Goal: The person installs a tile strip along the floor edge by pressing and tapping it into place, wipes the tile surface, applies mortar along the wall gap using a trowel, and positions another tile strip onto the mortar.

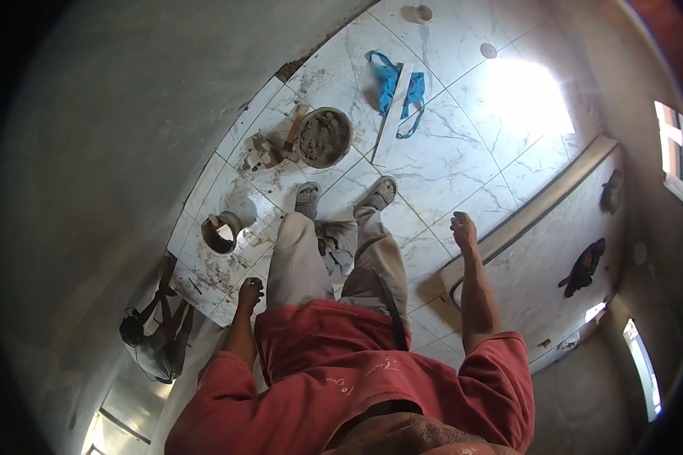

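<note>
My left hand [252, 291] left of centre, grip I cannot tell, near a bucket [234, 220], my right hand [464, 229] right of centre, fingers half-spread, mortar tub [348, 136] upper centre

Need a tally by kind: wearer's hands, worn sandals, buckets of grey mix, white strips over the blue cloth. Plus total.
Hands: 2
Sandals: 2
Bucket of grey mix: 1
White strip over blue cloth: 1
Total: 6
</note>
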A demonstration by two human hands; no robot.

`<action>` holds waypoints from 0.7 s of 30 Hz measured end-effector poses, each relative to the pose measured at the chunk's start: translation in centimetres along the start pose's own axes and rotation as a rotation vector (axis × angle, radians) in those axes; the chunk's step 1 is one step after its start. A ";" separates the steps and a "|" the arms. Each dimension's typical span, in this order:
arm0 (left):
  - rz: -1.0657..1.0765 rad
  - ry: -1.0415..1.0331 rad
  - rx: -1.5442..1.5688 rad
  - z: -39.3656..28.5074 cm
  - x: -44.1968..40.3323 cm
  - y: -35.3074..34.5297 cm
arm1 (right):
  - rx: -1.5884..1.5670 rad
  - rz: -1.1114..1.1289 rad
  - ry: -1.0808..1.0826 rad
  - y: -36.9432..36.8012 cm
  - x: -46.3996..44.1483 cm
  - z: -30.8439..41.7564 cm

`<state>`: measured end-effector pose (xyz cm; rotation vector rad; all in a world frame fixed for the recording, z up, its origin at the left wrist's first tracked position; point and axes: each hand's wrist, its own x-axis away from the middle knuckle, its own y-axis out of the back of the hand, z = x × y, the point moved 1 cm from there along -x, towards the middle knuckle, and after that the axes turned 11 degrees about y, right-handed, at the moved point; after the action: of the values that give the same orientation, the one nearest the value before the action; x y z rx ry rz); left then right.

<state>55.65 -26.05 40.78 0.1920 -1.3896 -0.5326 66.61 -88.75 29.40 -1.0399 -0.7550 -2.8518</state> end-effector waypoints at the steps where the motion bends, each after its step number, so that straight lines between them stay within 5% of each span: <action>1: 0.002 -0.015 0.028 -1.2 0.6 -0.8 | 0.177 -0.002 -0.017 0.8 -0.5 -1.9; 3: 0.014 -0.055 0.035 -3.8 2.0 -2.3 | 0.370 -0.002 -0.025 2.4 -1.5 -2.0; 5: 0.026 -0.097 0.038 -6.4 1.8 -4.0 | 0.213 -0.018 -0.129 2.4 -2.0 0.4; 9: 0.221 -0.338 0.208 -13.4 0.7 -7.6 | 0.232 0.099 0.017 1.2 -3.7 5.7; 11: 0.282 -0.355 0.217 -17.6 0.3 -9.6 | 0.369 0.150 0.334 0.7 -5.5 6.6; 14: 0.312 -0.395 0.319 -22.2 2.3 -12.8 | 0.402 0.178 0.291 0.8 -8.2 11.6; 16: 0.280 -0.662 0.259 -24.6 2.6 -15.3 | 0.488 0.258 0.284 1.6 -11.2 15.0; 21: 0.369 -0.559 0.185 -27.4 2.1 -23.2 | 0.342 0.365 0.289 2.7 -23.7 15.5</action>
<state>76.67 -52.04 27.40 -0.0760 -1.9686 -0.1459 94.89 -87.71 26.41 -0.6258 -0.8780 -2.3805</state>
